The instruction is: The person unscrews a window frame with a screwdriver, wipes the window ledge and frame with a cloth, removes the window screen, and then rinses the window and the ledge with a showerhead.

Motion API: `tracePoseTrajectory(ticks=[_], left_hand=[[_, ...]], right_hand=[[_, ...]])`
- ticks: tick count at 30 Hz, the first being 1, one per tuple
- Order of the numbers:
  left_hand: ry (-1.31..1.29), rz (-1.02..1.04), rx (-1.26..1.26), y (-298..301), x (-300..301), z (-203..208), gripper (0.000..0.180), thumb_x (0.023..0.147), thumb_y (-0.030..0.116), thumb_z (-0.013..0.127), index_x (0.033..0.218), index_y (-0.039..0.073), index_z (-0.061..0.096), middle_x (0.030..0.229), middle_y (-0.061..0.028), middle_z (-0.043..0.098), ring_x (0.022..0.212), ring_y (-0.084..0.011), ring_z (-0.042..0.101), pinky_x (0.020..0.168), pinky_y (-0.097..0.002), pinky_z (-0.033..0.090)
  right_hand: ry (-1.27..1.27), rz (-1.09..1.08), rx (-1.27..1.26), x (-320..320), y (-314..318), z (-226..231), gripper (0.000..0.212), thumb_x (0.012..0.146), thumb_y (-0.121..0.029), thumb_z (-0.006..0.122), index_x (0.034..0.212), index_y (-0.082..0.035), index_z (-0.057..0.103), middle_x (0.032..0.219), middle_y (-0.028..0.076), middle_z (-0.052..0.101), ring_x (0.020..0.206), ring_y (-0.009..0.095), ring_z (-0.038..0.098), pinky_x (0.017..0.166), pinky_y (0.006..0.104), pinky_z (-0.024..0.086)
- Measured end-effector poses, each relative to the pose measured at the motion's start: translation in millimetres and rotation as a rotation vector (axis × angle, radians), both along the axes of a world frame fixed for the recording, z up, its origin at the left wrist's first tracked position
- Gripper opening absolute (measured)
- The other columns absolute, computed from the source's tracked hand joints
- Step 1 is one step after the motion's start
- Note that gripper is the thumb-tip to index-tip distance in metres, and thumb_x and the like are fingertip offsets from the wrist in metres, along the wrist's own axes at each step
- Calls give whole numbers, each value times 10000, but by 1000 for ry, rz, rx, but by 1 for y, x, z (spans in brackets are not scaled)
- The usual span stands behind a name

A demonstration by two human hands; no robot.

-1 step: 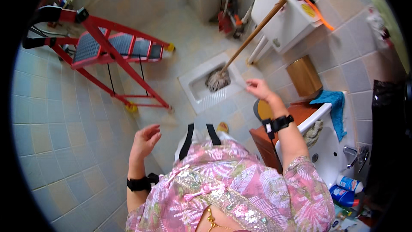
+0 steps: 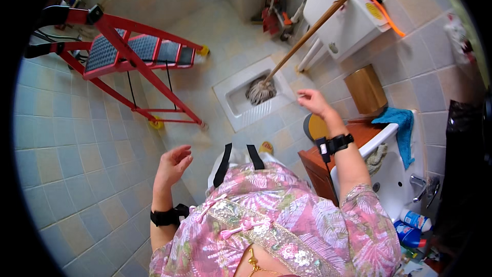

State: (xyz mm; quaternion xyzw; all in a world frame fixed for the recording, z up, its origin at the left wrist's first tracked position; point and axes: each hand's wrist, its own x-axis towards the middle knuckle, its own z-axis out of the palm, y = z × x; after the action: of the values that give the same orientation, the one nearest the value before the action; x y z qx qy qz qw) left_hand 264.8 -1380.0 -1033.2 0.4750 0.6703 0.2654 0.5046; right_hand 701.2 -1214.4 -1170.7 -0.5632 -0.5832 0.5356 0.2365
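My left hand [image 2: 174, 165] is held in the air at the left of my body, fingers stretched out with nothing in them. Further up on the right, my right hand [image 2: 314, 103] hovers with loosely bent fingers apart, also holding nothing. Ahead of me a squat toilet [image 2: 225, 100] is set in the tiled floor. In its basin rests the grey string head of a mop [image 2: 260, 91]. The mop's wooden handle [image 2: 310, 33] slants up to the right and leans against a white cistern [image 2: 335, 23]. Neither hand touches the mop.
A red stepladder [image 2: 105, 52] with dark treads stands unfolded at the left. To the right are a golden box [image 2: 366, 90], a washbasin [image 2: 394, 166] with a blue cloth [image 2: 402, 128] over its rim, and several bottles [image 2: 410, 233]. More cleaning tools [image 2: 277, 15] stand at the back.
My right hand sits very slightly higher and further right in the picture. The view has shifted a little; my left hand stays nearly where it was.
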Motion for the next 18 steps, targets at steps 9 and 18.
tracePoseTrajectory(ticks=[9,18], left_hand=[[-11,-184,94,152,-40,-9,274,749,43,615,1015,5,560,835,-51,611,749,-94,570,672,-216,460],[29,-196,-30,241,-43,11,265,777,10,584,1036,-24,540,836,-44,604,757,-73,552,666,-206,459]], right_hand=[[-75,-313,-310,0,54,21,394,746,-137,599,1109,-8,511,830,43,590,692,89,541,547,214,418],[-239,-508,-189,22,156,12,531,704,-146,648,1166,29,454,1016,143,578,915,169,551,794,273,435]])
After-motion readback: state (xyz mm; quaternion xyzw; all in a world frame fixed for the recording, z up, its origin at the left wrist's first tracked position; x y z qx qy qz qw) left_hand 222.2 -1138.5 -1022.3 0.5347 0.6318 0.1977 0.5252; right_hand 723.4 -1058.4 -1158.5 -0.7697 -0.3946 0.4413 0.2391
